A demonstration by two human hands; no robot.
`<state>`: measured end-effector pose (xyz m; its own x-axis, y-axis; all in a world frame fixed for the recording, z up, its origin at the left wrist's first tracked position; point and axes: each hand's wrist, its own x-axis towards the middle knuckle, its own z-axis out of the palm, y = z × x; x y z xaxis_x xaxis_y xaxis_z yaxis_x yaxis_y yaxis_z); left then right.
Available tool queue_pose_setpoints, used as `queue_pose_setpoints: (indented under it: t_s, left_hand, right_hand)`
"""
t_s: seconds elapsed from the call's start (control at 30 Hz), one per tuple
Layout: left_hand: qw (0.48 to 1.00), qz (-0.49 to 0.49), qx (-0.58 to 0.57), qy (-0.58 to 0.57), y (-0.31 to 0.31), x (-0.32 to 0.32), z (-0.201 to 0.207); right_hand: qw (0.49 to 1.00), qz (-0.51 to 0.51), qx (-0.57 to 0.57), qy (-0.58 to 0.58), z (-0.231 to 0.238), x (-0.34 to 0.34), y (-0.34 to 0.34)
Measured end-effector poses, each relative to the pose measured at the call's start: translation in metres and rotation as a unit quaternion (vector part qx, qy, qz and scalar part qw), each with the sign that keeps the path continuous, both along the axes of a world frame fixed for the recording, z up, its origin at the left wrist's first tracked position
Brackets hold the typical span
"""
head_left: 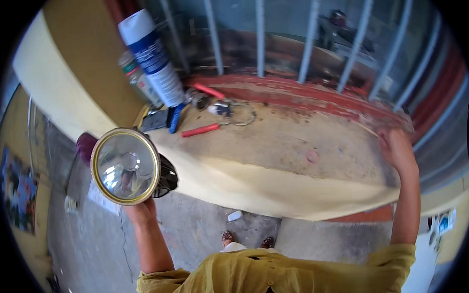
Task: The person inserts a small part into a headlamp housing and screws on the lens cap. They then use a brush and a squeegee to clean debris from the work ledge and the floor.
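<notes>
My left hand (141,210) holds up a round, lamp-like thing (126,168) with a clear domed front and a gold rim. A dark part shows behind its right edge; most of my left fingers are hidden behind it. On the right, my right hand (396,147) is at the far end of the window ledge (276,145), its fingers closed on a thin, pale stick (368,129). A small pinkish ring (312,156) lies on the ledge to the left of that hand.
On the ledge's left stand a blue-and-white spray can (153,59) and a bottle (136,77). Beside them lie a blue-handled brush (176,117), red-handled pliers (200,130) and a wire loop (244,115). Window bars (260,37) rise behind. A small white object (235,215) is on the floor.
</notes>
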<state>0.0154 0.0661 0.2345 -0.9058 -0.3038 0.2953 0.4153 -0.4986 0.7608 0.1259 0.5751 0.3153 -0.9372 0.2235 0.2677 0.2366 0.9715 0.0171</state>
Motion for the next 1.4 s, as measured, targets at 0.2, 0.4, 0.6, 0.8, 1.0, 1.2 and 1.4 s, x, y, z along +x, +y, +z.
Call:
queue_pose_setpoints:
  t_s: [0.2, 0.4, 0.6, 0.8, 1.0, 1.2, 1.4]
  left_hand:
    - [0.948, -0.184, 0.174, -0.193, 0.000, 0.061, -0.044]
    - [0.916, -0.215, 0.262, -0.216, -0.045, 0.136, -0.075]
    - [0.883, -0.253, 0.338, -0.204, -0.123, 0.208, -0.130]
    - [0.913, -0.096, 0.274, -0.286, -0.243, 0.340, -0.149]
    - [0.906, 0.189, 0.249, -0.287, -0.336, 0.481, -0.159]
    - [0.842, 0.356, 0.288, -0.284, -0.373, 0.562, -0.167]
    - [0.833, 0.405, 0.261, -0.273, -0.443, 0.564, -0.168]
  right_hand:
    - [0.935, 0.165, -0.028, 0.313, 0.026, 0.044, -0.074]
    - [0.800, 0.368, -0.308, 0.360, -0.013, 0.022, -0.156]
    - [0.768, 0.421, -0.384, 0.292, -0.081, 0.026, -0.325]
    - [0.685, 0.336, -0.627, 0.156, -0.125, 0.042, -0.494]
    - [0.522, 0.294, -0.789, -0.134, -0.152, 0.059, -0.680]
    - [0.368, 0.223, -0.836, -0.341, -0.177, 0.084, -0.853]
    - [0.316, 0.253, -0.791, -0.458, -0.191, 0.100, -0.983]
